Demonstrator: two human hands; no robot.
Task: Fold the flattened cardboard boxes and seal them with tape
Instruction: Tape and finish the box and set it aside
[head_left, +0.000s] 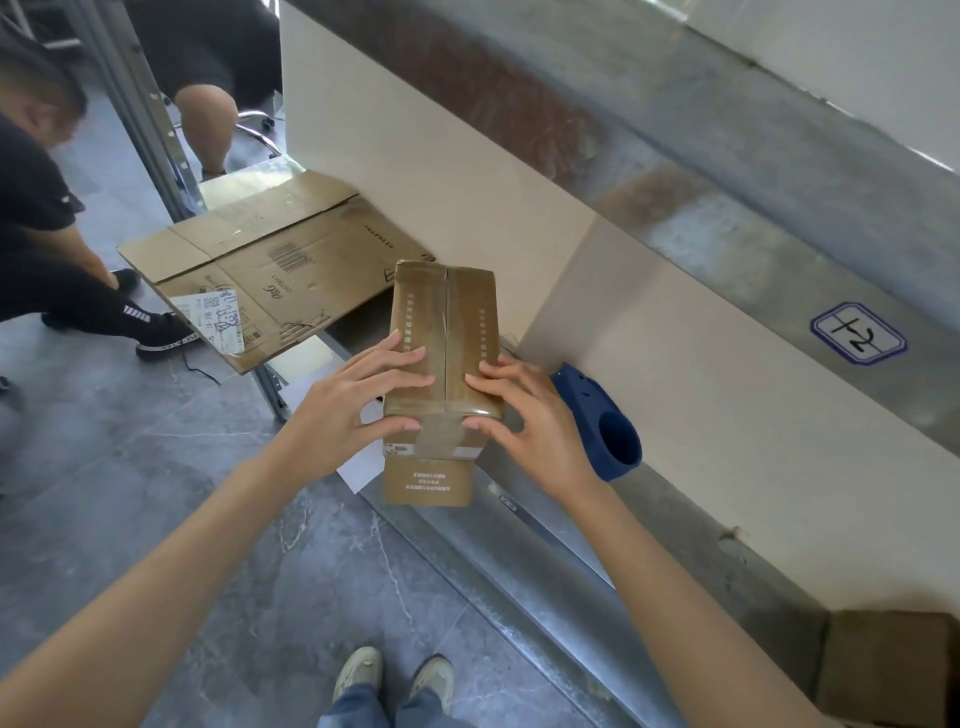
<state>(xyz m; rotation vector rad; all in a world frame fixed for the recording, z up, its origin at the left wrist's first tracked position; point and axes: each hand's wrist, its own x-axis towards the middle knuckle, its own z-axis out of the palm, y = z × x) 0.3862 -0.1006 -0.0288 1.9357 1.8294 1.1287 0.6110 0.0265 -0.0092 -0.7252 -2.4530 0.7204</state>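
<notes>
Centre frame: left hand & right hand, fingers flat, press taped carton. Sticker reads "1-2". Carton print illegible.

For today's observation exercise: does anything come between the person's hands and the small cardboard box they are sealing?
Nothing visible does. The left hand and right hand both rest flat on the taped top of the small cardboard box. The blue tape dispenser sits to the right, beyond the right hand, out of the way.
</notes>
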